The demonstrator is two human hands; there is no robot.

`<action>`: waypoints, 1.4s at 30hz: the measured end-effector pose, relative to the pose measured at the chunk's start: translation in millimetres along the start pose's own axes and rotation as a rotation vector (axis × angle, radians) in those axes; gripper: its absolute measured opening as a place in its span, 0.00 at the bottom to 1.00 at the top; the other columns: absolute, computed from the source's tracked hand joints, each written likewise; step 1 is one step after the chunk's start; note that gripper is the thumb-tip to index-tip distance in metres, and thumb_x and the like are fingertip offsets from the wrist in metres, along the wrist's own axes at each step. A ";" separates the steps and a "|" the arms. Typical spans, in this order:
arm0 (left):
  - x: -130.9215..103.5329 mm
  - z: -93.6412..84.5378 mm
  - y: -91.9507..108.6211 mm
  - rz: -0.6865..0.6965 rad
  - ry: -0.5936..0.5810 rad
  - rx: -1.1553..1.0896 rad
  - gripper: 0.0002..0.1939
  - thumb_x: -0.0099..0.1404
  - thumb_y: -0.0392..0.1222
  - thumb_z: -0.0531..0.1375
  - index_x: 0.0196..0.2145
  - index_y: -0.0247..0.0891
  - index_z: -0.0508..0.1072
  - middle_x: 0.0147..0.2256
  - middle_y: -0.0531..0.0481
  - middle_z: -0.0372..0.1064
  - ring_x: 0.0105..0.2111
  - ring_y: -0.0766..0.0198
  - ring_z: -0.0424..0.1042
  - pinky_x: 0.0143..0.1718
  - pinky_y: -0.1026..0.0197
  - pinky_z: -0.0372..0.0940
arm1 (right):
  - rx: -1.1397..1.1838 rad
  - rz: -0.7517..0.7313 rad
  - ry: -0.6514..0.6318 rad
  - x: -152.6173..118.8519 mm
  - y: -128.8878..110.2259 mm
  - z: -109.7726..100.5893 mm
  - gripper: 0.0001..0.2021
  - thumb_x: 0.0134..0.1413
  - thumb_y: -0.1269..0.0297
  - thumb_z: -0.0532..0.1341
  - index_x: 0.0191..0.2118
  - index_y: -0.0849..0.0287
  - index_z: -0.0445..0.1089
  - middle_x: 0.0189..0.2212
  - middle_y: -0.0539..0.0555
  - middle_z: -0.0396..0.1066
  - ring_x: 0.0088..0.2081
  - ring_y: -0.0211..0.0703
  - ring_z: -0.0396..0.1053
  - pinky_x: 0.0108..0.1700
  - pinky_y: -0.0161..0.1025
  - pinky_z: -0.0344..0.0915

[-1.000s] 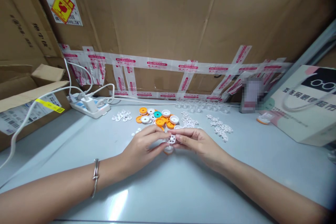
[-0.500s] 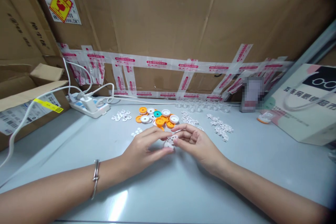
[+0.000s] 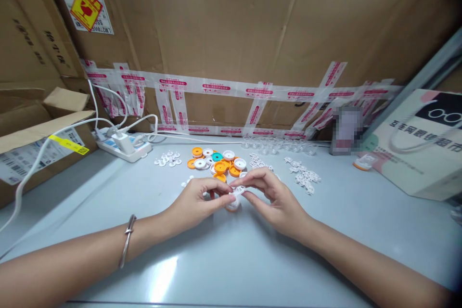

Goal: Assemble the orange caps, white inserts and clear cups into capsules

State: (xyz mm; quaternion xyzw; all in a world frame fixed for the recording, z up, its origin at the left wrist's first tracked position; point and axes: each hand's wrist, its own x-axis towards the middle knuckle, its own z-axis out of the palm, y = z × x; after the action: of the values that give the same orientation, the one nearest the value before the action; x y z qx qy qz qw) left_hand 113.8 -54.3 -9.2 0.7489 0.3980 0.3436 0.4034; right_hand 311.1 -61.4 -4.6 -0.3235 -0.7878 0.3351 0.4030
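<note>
Between my hands is a small white openwork plastic piece (image 3: 238, 191), pinched by the fingertips of both. My left hand (image 3: 204, 198) grips it from the left, thumb in front. From the right, my right hand (image 3: 272, 197) has thumb and fingers closed on its other side. Just below the piece, a round part with an orange base (image 3: 233, 206) shows, partly covered by the left thumb. Beyond my fingers lies a pile of orange, white and teal round caps (image 3: 220, 167). White openwork pieces (image 3: 303, 175) lie to the right of the pile.
Small white stemmed discs (image 3: 168, 159) sit left of the caps. Clear plastic cups (image 3: 277, 145) line the back. A power strip (image 3: 124, 149) with white cables and an open carton (image 3: 43, 147) stand left. At right are a paper bag (image 3: 418, 144) and an orange-based part (image 3: 364, 161).
The white openwork piece has been tilted and raised off the round part, whose orange base now shows. My left fingers have curled in, and the left thumb has moved up onto the piece.
</note>
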 end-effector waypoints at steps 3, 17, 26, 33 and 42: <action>-0.1 0.4 -0.8 -0.008 -0.009 -0.013 0.09 0.60 0.44 0.59 0.31 0.38 0.77 0.29 0.50 0.75 0.27 0.66 0.68 0.28 0.66 0.60 | 0.006 -0.010 -0.013 0.1 -2.2 1.3 0.09 0.57 0.71 0.55 0.42 0.53 0.60 0.41 0.52 0.69 0.47 0.40 0.69 0.51 0.42 0.66; 4.7 -5.4 -0.6 -0.111 0.269 -0.407 0.07 0.58 0.42 0.61 0.29 0.35 0.72 0.27 0.53 0.72 0.29 0.69 0.70 0.31 0.69 0.63 | -0.516 0.425 0.186 21.4 54.7 -91.9 0.11 0.48 0.56 0.60 0.31 0.58 0.73 0.29 0.53 0.74 0.31 0.43 0.69 0.35 0.40 0.64; 4.1 -4.1 -2.4 -0.101 0.255 -0.416 0.07 0.57 0.41 0.62 0.29 0.34 0.71 0.28 0.53 0.72 0.30 0.69 0.70 0.33 0.68 0.64 | -0.606 0.465 0.103 23.8 70.0 -73.4 0.08 0.45 0.60 0.60 0.30 0.58 0.73 0.30 0.52 0.72 0.32 0.42 0.66 0.34 0.36 0.60; 4.2 -3.0 -2.0 -0.089 0.247 -0.394 0.06 0.58 0.41 0.61 0.29 0.35 0.72 0.28 0.53 0.71 0.30 0.69 0.71 0.33 0.68 0.64 | -0.578 0.473 0.141 24.3 70.8 -75.3 0.09 0.46 0.60 0.58 0.30 0.59 0.72 0.29 0.52 0.72 0.30 0.41 0.65 0.32 0.37 0.59; 2.9 -3.4 -1.8 -0.090 0.253 -0.368 0.06 0.58 0.41 0.61 0.29 0.35 0.72 0.28 0.52 0.72 0.31 0.68 0.71 0.33 0.68 0.64 | -0.473 0.481 0.142 24.4 71.3 -72.8 0.08 0.43 0.60 0.61 0.27 0.58 0.72 0.26 0.52 0.72 0.29 0.42 0.66 0.32 0.38 0.60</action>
State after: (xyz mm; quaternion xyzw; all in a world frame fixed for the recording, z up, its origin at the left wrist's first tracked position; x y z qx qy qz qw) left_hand 111.7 -50.0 -8.7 0.5955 0.4088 0.4831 0.4949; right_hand 378.9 17.5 -17.9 -0.6071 -0.7148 0.2050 0.2801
